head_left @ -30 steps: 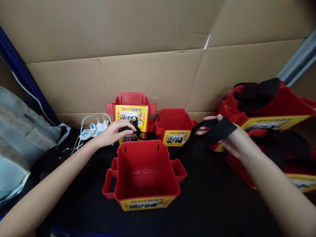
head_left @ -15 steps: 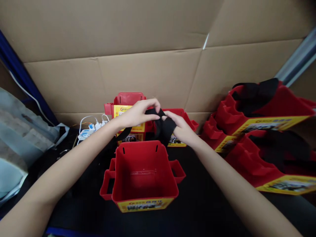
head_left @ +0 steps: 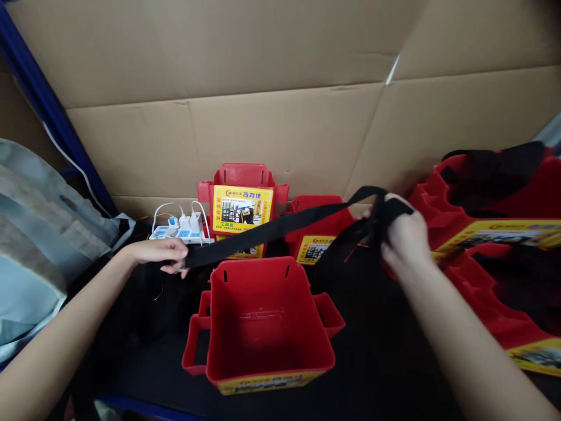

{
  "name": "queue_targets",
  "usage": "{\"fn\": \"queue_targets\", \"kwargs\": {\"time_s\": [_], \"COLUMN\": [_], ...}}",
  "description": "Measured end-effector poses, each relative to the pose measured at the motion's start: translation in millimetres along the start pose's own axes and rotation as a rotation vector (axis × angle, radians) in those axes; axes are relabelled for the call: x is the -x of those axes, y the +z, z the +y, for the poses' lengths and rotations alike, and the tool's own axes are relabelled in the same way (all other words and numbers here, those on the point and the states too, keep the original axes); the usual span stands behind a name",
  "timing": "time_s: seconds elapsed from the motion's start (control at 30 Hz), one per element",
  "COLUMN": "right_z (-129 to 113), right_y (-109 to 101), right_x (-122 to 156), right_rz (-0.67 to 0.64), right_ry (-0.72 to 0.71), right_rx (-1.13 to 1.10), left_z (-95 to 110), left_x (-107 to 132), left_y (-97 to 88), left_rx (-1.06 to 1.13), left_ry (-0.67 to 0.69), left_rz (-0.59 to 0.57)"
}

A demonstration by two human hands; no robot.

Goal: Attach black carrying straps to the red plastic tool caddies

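A black webbing strap runs taut between my two hands, above an open red plastic box with a yellow label on its front. My left hand pinches the strap's left end, low and left of the box. My right hand is closed round the strap's other end, which is looped over its fingers, up and right of the box. The box stands on a black surface and has a side handle on each flank.
Two more red labelled boxes stand behind against a cardboard wall. A stack of red boxes with black straps lies at the right. A white power strip with plugs sits back left, plastic bags at far left.
My hands were together behind the box half a second ago. They have pulled apart, left hand down-left and right hand to the right, stretching the strap out straight.
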State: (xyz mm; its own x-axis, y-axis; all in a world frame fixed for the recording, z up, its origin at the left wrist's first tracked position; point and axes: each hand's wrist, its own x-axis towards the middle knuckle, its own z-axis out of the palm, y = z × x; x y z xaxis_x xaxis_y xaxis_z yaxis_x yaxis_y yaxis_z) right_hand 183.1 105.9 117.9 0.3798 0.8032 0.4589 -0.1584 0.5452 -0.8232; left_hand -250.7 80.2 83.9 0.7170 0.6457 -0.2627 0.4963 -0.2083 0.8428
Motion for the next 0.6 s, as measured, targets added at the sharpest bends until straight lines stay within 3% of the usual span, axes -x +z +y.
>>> {"fn": "queue_targets", "kwargs": {"time_s": [0.07, 0.17, 0.27, 0.33, 0.4, 0.5, 0.6], "right_z": [-3, -3, 0, 1, 0, -3, -2], "right_y": [-8, -11, -4, 3, 6, 4, -4], "right_x": [-6, -3, 12, 20, 25, 27, 24], "right_rz": [0.053, -0.079, -0.295, -0.387, -0.443, -0.463, -0.341], "right_ry": [-0.011, -0.007, -0.024, -0.049, -0.049, 0.06, 0.167], "right_rx": [-0.028, 0.064, 0.272, 0.397, 0.488, 0.561, 0.63], "left_z": [-12, -18, -9, -3, -3, -17, -35], "left_x": [14, 19, 1, -16, -28, -26, -8], "left_y": [-5.1, -1.7, 21.8, 43.2, 60.0, 65.9, 53.3], "left_rx": [-0.062, -0.166, -0.228, -0.321, -0.483, -0.742, -0.893], "left_ry": [-0.061, -0.114, -0.044, 0.046, 0.04, -0.192, -0.425], "left_rz": [0.05, 0.098, 0.099, 0.09, 0.118, 0.219, 0.3]}}
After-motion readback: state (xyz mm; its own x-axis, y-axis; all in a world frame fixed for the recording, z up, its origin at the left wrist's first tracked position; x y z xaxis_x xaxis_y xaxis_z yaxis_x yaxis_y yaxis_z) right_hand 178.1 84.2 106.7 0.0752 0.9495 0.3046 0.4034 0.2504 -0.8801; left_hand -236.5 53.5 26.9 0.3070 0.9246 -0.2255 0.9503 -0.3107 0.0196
